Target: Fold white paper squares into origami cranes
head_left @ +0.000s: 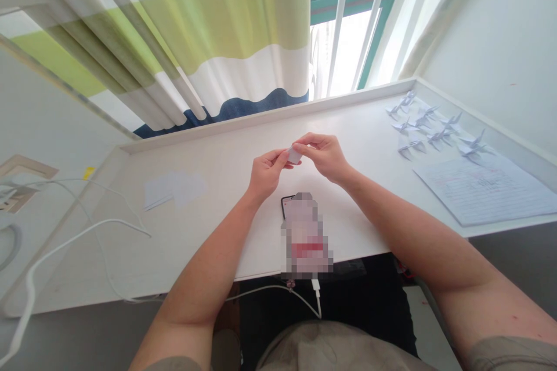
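Both hands meet above the middle of the white desk (217, 243). My left hand (265, 173) and my right hand (322, 155) pinch a small folded piece of white paper (295, 155) between their fingertips, held a little above the desk. Just below the hands a phone (304, 237) lies on the desk near its front edge, its screen blurred out.
Several folded white paper cranes (430, 127) stand at the far right of the desk, beside a lined sheet of paper (487, 188). Loose white paper squares (174, 188) lie at the left. White cables (87, 232) run over the left side; a striped curtain (195, 40) hangs behind.
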`<state>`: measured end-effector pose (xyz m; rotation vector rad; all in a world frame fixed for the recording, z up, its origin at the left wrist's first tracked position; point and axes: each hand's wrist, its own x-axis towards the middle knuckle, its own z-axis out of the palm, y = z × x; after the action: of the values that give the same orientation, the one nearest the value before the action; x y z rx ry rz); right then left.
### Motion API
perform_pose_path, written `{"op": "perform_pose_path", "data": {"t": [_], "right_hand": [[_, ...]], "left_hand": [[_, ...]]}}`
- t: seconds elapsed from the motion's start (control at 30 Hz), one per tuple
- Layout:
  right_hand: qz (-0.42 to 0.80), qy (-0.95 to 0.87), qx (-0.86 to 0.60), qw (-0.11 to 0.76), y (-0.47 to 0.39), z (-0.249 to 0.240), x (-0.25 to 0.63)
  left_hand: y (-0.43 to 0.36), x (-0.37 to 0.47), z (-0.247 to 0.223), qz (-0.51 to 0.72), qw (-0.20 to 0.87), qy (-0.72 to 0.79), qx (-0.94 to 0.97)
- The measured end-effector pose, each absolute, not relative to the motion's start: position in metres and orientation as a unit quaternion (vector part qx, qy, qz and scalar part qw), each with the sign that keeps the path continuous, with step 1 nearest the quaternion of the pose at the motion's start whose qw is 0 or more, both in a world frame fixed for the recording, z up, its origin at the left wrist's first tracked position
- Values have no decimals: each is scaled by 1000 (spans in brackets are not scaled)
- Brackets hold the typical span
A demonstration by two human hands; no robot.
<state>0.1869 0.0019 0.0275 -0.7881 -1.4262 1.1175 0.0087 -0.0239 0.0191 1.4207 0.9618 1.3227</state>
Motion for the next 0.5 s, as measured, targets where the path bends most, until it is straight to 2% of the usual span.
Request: {"op": "perform_pose_path", "data": {"t": [0.17, 0.27, 0.5], "right_hand": [[497, -591, -340, 536, 3, 25, 187], [509, -585, -346, 528, 5, 23, 186], [496, -610, -341, 515, 6, 22, 188]], "left_hand": [[-25, 3, 23, 492, 447, 427, 613], [-24, 1, 24, 448, 476, 425, 626], [-24, 10, 18, 468, 519, 427, 573]]}}
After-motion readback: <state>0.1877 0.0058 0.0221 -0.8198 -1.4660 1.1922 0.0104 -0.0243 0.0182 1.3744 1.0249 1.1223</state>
